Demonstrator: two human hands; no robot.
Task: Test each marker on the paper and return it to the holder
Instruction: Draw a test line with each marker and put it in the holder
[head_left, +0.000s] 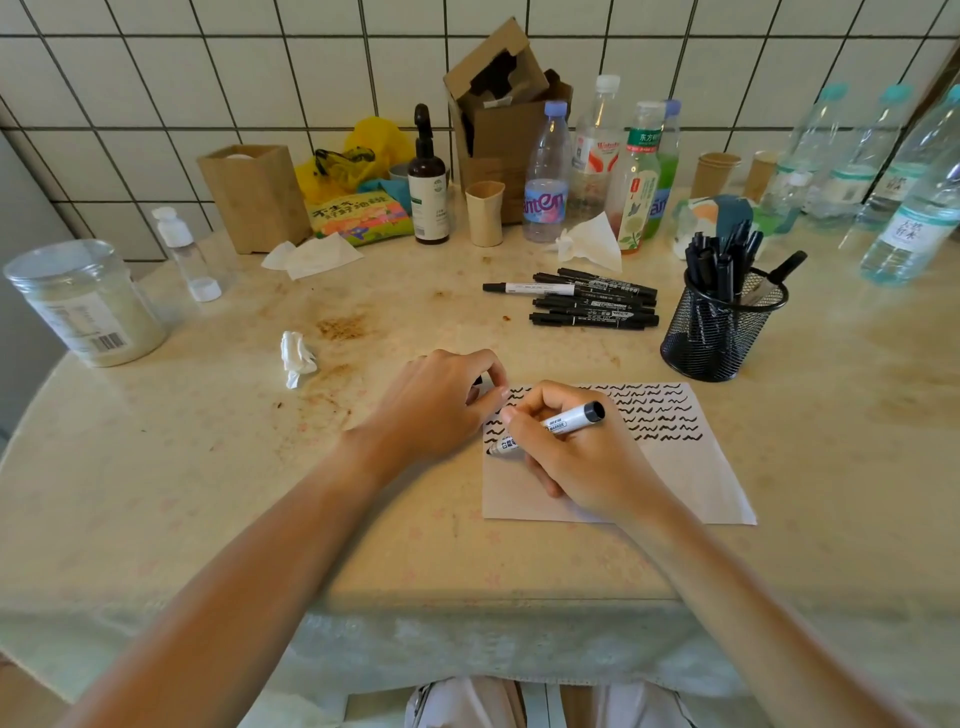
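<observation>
Right hand (576, 457) grips a white marker (550, 427), tip down on the paper's (691, 478) left edge, w/ cap off. Left hand (441, 405) is curled beside it, pinching something small & dark, probably the cap. Paper's top part is already full of squiggle rows, so approx. half looks done. Mesh holder (722, 332) on the desk (208, 493) holds a bunch; a pile of loose markers (592, 304) lies just left of it, likely untested.
</observation>
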